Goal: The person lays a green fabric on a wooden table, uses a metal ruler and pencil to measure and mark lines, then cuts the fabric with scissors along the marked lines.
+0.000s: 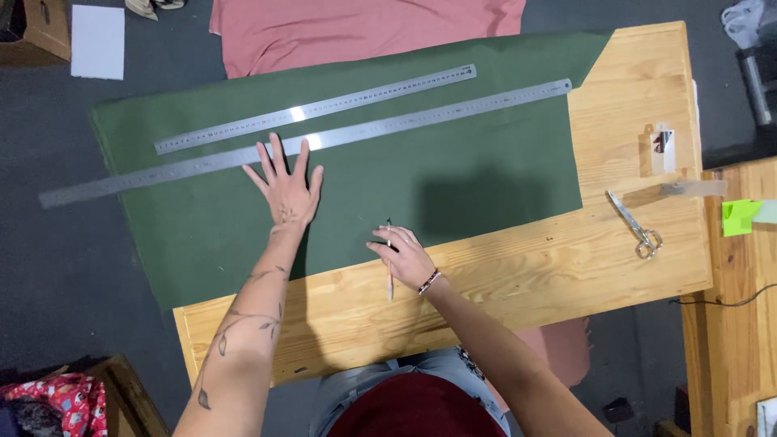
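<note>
The left hand lies flat, grip released, fingers spread on the green fabric just below 2 steel rulers. The right hand pinches a pencil at the fabric's near edge on the table.

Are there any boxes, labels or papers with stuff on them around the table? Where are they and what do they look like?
Cardboard box: top left corner on the floor, brown, only partly seen.
White sheet: on the floor beside the box, rectangular, blank as far as shown.
Small card: right side of the wooden table, upright rectangle, white with a dark mark.
Green sticky note: on the neighbouring bench, far right, bright green.
</note>
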